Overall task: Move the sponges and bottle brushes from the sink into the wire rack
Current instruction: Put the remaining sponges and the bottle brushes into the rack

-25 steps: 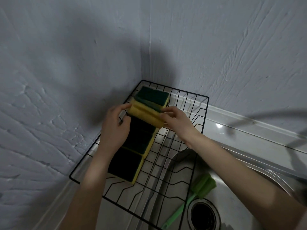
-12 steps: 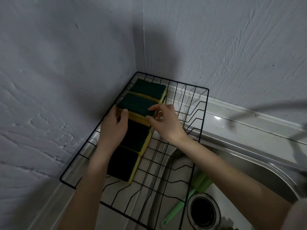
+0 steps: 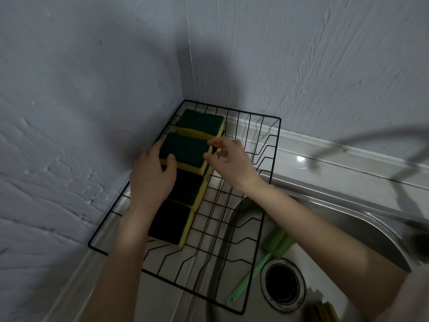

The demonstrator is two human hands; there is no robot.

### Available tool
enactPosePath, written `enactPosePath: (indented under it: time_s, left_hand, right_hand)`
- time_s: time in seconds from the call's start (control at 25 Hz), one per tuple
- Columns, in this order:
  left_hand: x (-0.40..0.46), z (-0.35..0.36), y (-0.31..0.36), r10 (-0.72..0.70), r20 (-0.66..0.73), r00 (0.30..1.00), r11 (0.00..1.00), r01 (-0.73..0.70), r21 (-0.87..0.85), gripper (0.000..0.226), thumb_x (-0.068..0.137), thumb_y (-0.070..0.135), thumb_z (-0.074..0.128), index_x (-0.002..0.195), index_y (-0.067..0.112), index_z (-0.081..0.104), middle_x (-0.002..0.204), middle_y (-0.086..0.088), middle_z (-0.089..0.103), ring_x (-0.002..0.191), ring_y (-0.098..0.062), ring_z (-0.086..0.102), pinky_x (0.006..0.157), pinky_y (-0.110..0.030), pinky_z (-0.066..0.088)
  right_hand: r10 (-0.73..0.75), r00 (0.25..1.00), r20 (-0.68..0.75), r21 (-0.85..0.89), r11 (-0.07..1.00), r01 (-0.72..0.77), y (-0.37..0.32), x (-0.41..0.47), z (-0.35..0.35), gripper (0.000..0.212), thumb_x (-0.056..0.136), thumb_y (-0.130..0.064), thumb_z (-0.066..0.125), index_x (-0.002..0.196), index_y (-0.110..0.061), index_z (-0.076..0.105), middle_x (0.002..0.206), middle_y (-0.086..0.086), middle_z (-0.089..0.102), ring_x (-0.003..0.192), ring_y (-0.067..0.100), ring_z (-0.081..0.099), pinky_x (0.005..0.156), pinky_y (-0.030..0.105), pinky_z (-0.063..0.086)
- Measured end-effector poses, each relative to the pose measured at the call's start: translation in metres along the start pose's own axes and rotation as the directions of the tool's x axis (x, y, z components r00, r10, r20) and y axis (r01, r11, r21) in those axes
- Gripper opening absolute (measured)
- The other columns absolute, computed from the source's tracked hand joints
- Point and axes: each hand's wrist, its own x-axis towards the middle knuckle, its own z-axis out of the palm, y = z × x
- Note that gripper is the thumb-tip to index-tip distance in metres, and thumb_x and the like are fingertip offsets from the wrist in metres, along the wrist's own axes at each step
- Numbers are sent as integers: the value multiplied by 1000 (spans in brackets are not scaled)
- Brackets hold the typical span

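A black wire rack (image 3: 269,159) sits in the wall corner over the sink's left edge. Several yellow sponges with green tops lie in a row along its left side. The second sponge from the far end (image 3: 185,148) lies flat, green side up. My left hand (image 3: 151,182) grips its left edge, thumb on top. My right hand (image 3: 232,163) hovers at its right edge with fingers spread, fingertips barely at the corner. A green bottle brush (image 3: 276,244) lies in the steel sink (image 3: 348,224) beside the drain. Another yellow sponge (image 3: 323,311) shows at the bottom edge.
Grey textured walls close in on the left and back of the rack. The drain hole (image 3: 282,283) is right of the rack's near corner. A blurred tap (image 3: 404,196) crosses the right side above the basin. The rack's right half holds nothing.
The sponge held on edge between both hands has been turned flat and set into the row. My right hand's fingers have loosened from it; the left hand stays on it.
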Motion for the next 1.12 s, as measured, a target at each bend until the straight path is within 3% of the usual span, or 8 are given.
enactPosePath:
  time_s: [0.08,0.16,0.28,0.48,0.72,0.88,1.0,1.12]
  left_hand:
    - [-7,-6,9,20,9,1000,1000,-20,-24,43,91,24,39,132,12,36,136,-17,46,123,-30,43,103,-42,36]
    - [-17,-9,22,41,22,999,999,-40,-33,39,91,24,39,129,14,41,132,-16,49,117,-26,47,90,-32,38]
    - [-36,-12,46,115,22,993,993,-115,-3,34,91,23,39,123,15,47,127,-14,53,111,-24,50,81,-28,36]
    - [-78,-5,89,257,63,964,966,-255,-38,30,91,24,40,118,16,50,124,-8,55,102,-12,49,80,-25,34]
    - [-143,22,130,360,192,913,932,-341,-122,28,90,21,42,115,16,53,118,-5,59,98,-7,48,84,-21,36]
    - [-189,57,131,354,336,873,935,-336,-112,28,87,20,46,113,15,55,117,-9,61,105,-22,56,95,-34,44]
    - [-227,86,115,358,470,807,930,-352,-103,27,85,19,49,112,15,56,116,-9,62,105,-24,58,93,-36,45]
    - [-270,109,95,371,679,633,913,-384,-141,30,84,17,51,114,16,55,115,-9,63,105,-23,59,91,-32,46]
  right_hand:
    - [-1,999,-36,13,1000,2,-6,-7,-10,33,86,-24,55,118,-16,50,118,8,43,101,16,51,83,20,39]
    - [-7,997,-70,-7,1000,7,-11,-18,-23,34,86,-21,54,119,-16,50,123,13,45,102,17,52,80,16,40]
    - [-5,991,-132,-58,998,-3,-15,-42,-45,36,85,-18,53,121,-16,49,125,13,46,102,14,50,72,7,36]
    - [45,975,-219,-95,993,-68,-12,-93,-83,36,85,-15,53,121,-15,50,125,14,50,111,21,52,85,20,38]
    - [130,958,-257,-98,982,-160,18,-170,-120,33,83,-9,56,116,-10,54,119,17,54,99,17,52,79,12,34]
    - [245,938,-245,-124,952,-281,48,-219,-132,33,81,-13,58,114,-13,55,114,16,61,103,24,57,88,24,39]
    - [350,926,-140,-142,919,-368,71,-250,-130,34,83,-16,57,116,-14,54,120,12,57,107,23,56,86,24,39]
    - [457,889,-11,-177,875,-451,93,-276,-119,32,84,-12,55,116,-9,54,121,16,57,109,25,55,89,30,42]
